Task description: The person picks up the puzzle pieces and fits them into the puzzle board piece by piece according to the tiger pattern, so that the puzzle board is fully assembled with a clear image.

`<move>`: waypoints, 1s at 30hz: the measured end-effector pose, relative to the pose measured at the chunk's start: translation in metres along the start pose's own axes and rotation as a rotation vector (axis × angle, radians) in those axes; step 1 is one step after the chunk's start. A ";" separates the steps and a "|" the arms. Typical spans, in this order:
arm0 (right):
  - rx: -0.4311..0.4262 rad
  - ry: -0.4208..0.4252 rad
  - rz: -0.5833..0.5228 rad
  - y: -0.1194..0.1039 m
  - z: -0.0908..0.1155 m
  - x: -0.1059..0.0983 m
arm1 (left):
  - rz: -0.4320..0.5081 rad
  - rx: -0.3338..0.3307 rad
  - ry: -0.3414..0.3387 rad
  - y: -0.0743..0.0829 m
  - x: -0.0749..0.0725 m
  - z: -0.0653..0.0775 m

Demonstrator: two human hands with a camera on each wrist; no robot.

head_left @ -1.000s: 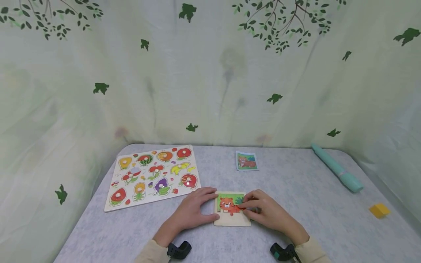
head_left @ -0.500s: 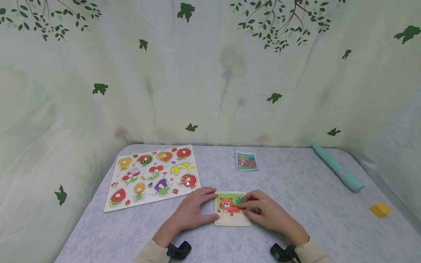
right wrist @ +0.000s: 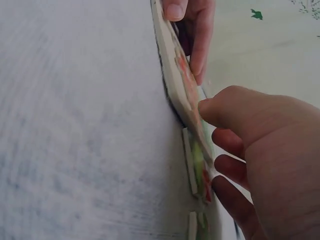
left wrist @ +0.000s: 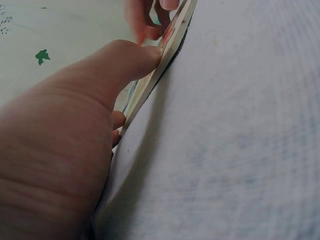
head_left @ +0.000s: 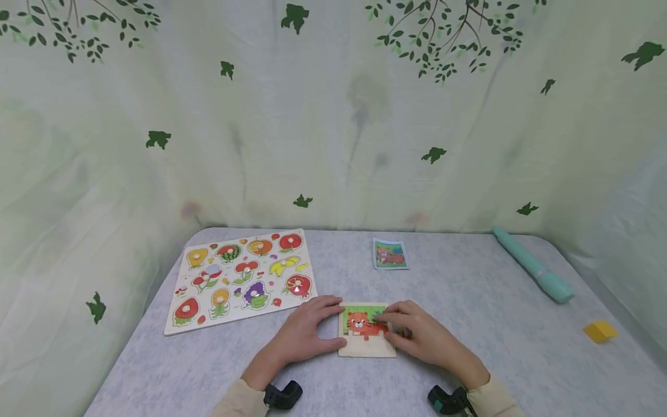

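Observation:
A small wooden jigsaw puzzle board [head_left: 367, 348] lies on the table, its upper part filled with a tiger picture [head_left: 359, 324] and its lower strip bare wood. My left hand [head_left: 310, 330] holds the board's left side, thumb low on the edge and fingers at the upper corner. At the right side, my right hand [head_left: 424, 333] has its index finger over the picture and its thumb near the edge, slightly apart. An orange puzzle piece [head_left: 382, 328] lies in the board between these fingertips. In the right wrist view, loose puzzle pieces [right wrist: 196, 167] lie beside the board under that hand.
Behind the board lies a small tiger picture card [head_left: 391, 256]. A large fruit puzzle board [head_left: 242, 281] is at the left. A teal tube-shaped object [head_left: 534, 266] lies far right, with a yellow block [head_left: 600, 332] nearer. A leaf-print curtain [head_left: 333, 145] surrounds the table.
The right hand's index finger and thumb have parted from their pinch, and more of the orange piece shows between them. The left hand stays in place.

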State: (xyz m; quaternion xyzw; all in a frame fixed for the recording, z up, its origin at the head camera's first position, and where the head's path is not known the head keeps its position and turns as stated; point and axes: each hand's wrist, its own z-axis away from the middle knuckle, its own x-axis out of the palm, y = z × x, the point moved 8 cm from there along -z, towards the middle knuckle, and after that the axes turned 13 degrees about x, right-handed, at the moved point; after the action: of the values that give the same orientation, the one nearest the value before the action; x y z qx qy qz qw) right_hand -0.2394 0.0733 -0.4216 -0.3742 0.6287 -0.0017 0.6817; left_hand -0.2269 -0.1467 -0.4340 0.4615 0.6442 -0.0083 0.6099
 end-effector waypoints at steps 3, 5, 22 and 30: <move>0.022 -0.011 -0.029 0.000 0.001 -0.003 | 0.004 0.001 0.000 0.000 0.000 -0.001; 0.027 -0.012 -0.040 0.000 0.002 -0.005 | 0.003 0.000 -0.001 0.000 0.001 -0.001; 0.030 0.002 -0.021 0.009 0.018 -0.016 | -0.001 0.011 0.004 -0.001 0.001 0.000; 0.077 -0.007 -0.062 0.016 0.028 -0.016 | 0.001 0.007 0.003 -0.001 0.001 0.000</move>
State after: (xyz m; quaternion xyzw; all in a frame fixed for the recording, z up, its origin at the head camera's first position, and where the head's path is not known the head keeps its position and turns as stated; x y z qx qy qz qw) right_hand -0.2263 0.1067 -0.4180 -0.3669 0.6141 -0.0457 0.6973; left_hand -0.2271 -0.1467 -0.4353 0.4641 0.6448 -0.0095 0.6073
